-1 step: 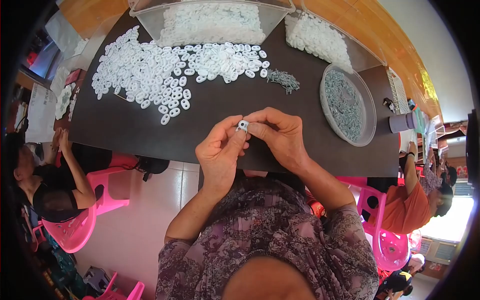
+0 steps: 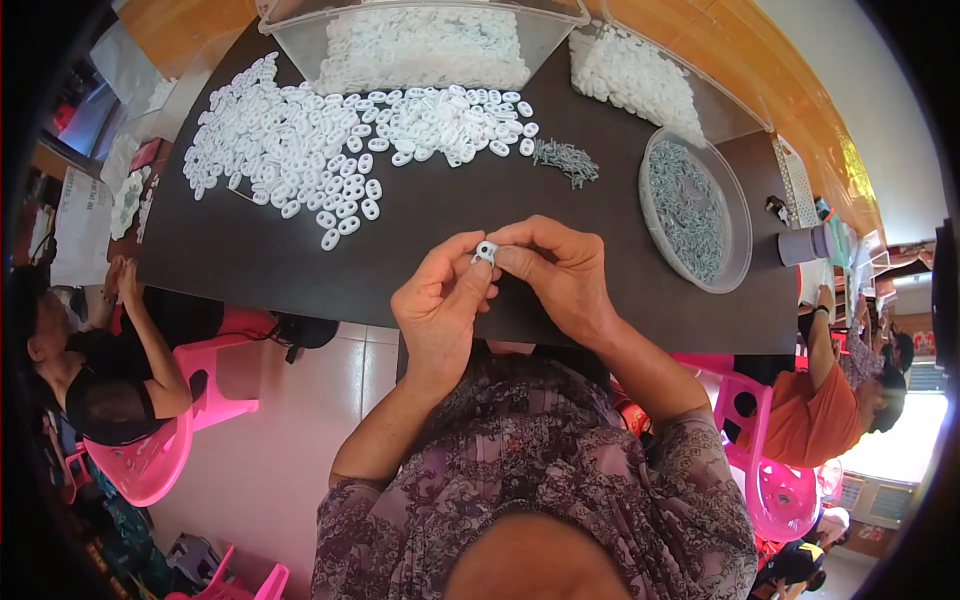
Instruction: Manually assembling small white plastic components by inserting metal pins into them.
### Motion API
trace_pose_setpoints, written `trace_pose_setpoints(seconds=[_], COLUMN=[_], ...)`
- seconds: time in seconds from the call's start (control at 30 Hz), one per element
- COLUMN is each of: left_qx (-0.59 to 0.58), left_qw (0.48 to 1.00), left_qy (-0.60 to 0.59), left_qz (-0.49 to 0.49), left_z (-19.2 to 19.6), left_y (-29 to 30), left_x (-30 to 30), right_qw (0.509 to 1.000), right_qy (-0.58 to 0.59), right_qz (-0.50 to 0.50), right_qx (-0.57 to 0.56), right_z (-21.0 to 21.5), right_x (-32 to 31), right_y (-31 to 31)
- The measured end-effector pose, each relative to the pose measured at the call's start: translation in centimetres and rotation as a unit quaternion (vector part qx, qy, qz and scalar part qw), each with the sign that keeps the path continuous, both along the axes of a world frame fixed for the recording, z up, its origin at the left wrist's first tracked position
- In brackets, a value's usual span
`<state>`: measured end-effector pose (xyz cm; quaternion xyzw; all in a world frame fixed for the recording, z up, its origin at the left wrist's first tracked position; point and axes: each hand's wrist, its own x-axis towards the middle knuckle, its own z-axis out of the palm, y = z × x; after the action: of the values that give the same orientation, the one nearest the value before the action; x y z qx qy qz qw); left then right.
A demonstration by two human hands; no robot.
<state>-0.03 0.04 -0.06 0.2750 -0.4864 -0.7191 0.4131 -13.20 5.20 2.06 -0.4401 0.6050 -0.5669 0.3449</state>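
Observation:
Between the thumb and fingers of my left hand (image 2: 440,305) is a small white oval plastic piece with two holes (image 2: 486,250), held over the near part of the table. The thumb and forefinger of my right hand (image 2: 565,275) are pinched together against the right edge of this piece. Whether they also grip a screw is hidden by the fingertips. Beyond my hands lies a spread heap of similar white pieces (image 2: 270,140), with a second heap (image 2: 450,120) beside it. A little pile of grey screws (image 2: 567,162) sits right of these heaps.
A round clear tub (image 2: 742,240) full of screws stands on the right. Along the back are a large clear bin (image 2: 290,40) and another container of white parts (image 2: 635,80). People sit on pink chairs (image 2: 160,460) at both sides. A grey-purple cup-like object (image 2: 805,244) is at far right.

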Motion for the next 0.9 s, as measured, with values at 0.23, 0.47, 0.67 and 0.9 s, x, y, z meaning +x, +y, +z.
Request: trace_pose_setpoints(seconds=[0.23, 0.47, 0.67, 0.9], left_qx=[0.013, 0.007, 0.041, 0.014], left_qw=[0.999, 0.998, 0.997, 0.999], left_qy=[0.029, 0.058, 0.068, 0.029], left_qz=[0.011, 0.007, 0.011, 0.016], left_z=[0.1, 0.0, 0.4, 0.9], left_y=[0.2, -0.3, -0.4, -0.3], left_x=[-0.2, -0.2, -0.2, -0.2], right_qw=[0.998, 0.976, 0.94, 0.923], right_qy=[0.032, 0.199, 0.303, 0.333], right_qz=[-0.009, -0.016, -0.043, -0.061], right_qx=[-0.047, -0.085, -0.151, -0.181], right_z=[0.5, 0.6, 0.0, -0.4], right_x=[0.6, 0.7, 0.7, 0.5], right_y=[0.4, 0.3, -0.1, -0.2])
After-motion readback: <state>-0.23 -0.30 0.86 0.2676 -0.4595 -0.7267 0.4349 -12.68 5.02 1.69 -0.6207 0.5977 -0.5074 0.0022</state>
